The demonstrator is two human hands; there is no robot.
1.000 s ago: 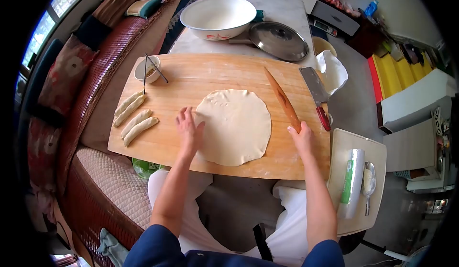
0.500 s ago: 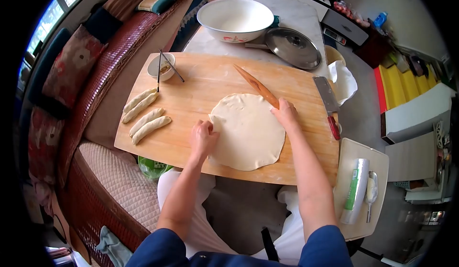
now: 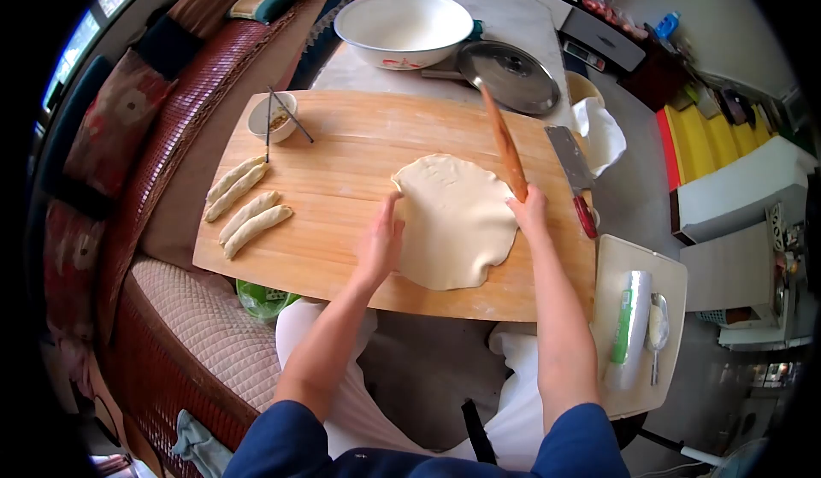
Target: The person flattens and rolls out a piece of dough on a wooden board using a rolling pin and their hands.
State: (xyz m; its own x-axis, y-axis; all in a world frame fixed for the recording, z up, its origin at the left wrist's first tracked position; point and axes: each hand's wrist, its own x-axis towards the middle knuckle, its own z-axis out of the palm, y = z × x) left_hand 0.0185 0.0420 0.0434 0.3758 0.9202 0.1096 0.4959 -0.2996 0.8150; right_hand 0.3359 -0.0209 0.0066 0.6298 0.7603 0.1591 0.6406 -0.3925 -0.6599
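A thin round dough sheet [image 3: 453,226] lies on the wooden board [image 3: 342,153], its right and lower edges wavy. My left hand [image 3: 380,243] is at the sheet's left edge, fingers against the rim and seemingly gripping it; the fingertips are partly hidden. In my right hand [image 3: 531,210] is the lower end of a tapered wooden rolling pin [image 3: 505,149], which points up and away. That hand also touches the sheet's right edge. Several filled dough rolls [image 3: 248,213] lie at the board's left, below a white bowl [image 3: 275,119] of filling with chopsticks [image 3: 291,117] in it.
A cleaver [image 3: 571,166] with a red handle lies along the board's right edge. Behind the board stand a large white basin [image 3: 404,29] and a metal lid [image 3: 511,76]. To the right, a pale tray [image 3: 616,260] holds a plastic-film roll [image 3: 631,328] and a scoop [image 3: 657,337].
The dough sheet has shifted and its outline has become wavier and narrower. My left hand's fingers have straightened along its edge. The rolling pin has swung more upright in my right hand.
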